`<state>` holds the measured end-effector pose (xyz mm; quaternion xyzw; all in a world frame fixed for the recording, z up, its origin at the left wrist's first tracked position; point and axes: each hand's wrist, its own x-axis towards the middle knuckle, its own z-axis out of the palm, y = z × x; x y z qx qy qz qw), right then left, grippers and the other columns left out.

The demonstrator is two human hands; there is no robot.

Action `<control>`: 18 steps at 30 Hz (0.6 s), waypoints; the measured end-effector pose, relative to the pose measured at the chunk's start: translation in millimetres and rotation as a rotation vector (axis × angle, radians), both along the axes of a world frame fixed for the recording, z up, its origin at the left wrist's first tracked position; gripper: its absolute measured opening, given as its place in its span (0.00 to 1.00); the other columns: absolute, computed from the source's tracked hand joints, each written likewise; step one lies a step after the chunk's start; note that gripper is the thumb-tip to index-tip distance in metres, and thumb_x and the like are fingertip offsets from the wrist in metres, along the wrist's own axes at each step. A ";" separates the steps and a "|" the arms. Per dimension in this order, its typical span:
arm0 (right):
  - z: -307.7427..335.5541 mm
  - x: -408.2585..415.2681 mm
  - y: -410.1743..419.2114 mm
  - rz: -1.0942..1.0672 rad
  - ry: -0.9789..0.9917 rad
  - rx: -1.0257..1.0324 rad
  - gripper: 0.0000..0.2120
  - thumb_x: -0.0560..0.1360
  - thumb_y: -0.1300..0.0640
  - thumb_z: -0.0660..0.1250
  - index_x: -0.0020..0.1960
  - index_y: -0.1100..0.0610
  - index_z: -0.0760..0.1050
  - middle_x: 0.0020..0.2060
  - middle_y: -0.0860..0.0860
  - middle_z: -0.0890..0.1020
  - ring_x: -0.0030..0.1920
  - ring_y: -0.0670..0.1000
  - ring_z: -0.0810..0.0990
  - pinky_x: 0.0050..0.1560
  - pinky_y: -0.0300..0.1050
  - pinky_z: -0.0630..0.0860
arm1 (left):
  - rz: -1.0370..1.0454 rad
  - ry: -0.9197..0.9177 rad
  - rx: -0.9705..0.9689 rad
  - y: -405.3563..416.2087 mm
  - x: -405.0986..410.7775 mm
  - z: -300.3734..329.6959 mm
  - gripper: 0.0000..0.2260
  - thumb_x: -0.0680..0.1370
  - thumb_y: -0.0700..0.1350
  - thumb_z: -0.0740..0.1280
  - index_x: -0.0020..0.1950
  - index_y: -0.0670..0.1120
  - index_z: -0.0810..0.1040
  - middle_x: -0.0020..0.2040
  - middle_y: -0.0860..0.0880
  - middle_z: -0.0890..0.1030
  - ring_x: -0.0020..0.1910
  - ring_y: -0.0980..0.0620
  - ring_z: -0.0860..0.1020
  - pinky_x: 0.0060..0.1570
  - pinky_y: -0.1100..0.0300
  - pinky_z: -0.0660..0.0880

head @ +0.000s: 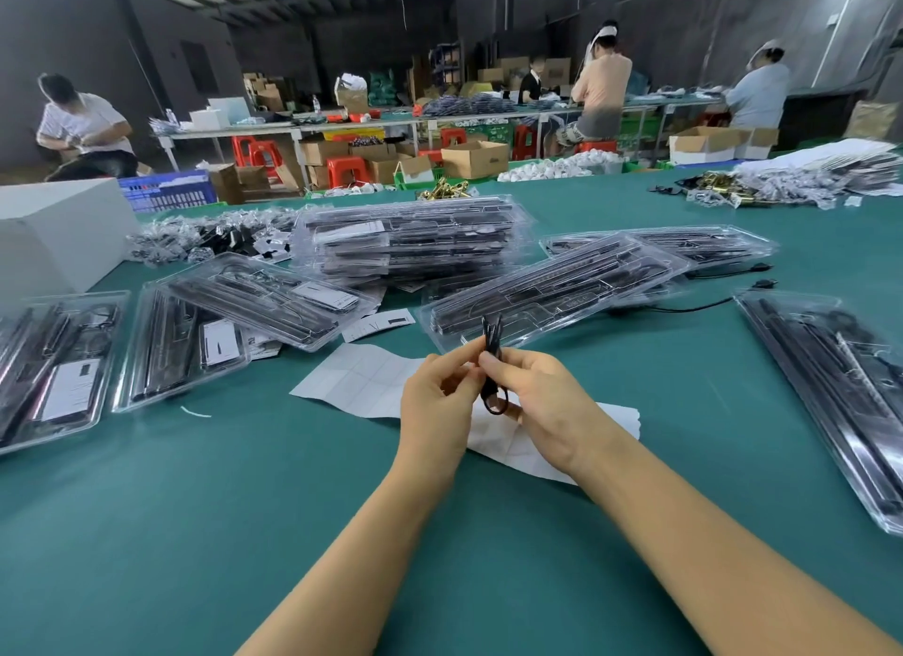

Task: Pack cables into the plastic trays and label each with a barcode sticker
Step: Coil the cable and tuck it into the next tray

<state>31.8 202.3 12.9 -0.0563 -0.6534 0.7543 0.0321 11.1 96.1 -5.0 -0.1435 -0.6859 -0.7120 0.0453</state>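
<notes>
Green table (205, 518) | one black cable (492, 357) | left hand (436, 406), right hand (542, 401) both pinching it, 12 o'clock from sticker sheet (361, 379)

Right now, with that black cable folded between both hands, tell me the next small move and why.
Probably carry the short black cable forward and lay it into the clear tray just beyond the hands. Both the left hand and right hand pinch it folded above the white sticker backing sheet, and that tray looks closest, with what seems an open pocket.
</notes>
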 end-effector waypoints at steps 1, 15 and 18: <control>-0.3 -0.1 0.0 -0.014 0.010 0.035 0.08 0.80 0.59 0.63 0.50 0.60 0.80 0.42 0.54 0.81 0.37 0.48 0.72 0.39 0.36 0.69 | -0.010 -0.012 0.021 0.2 0.1 -0.6 0.16 0.77 0.38 0.68 0.49 0.62 0.82 0.36 0.53 0.77 0.34 0.62 0.75 0.39 0.74 0.70; 13.8 -3.2 27.7 -0.126 -0.062 -0.132 0.12 0.81 0.58 0.59 0.43 0.54 0.79 0.36 0.48 0.83 0.37 0.44 0.80 0.41 0.38 0.68 | 0.244 -0.012 -0.255 3.4 0.0 -5.3 0.07 0.79 0.44 0.64 0.44 0.56 0.76 0.45 0.54 0.77 0.43 0.56 0.75 0.43 0.65 0.71; 20.6 -1.2 40.3 -0.068 -0.168 -0.267 0.12 0.81 0.57 0.59 0.43 0.54 0.78 0.36 0.48 0.83 0.38 0.46 0.81 0.39 0.39 0.68 | 0.129 -0.240 -0.121 2.6 -1.1 -4.9 0.09 0.79 0.49 0.65 0.44 0.46 0.79 0.39 0.48 0.82 0.35 0.53 0.80 0.38 0.58 0.79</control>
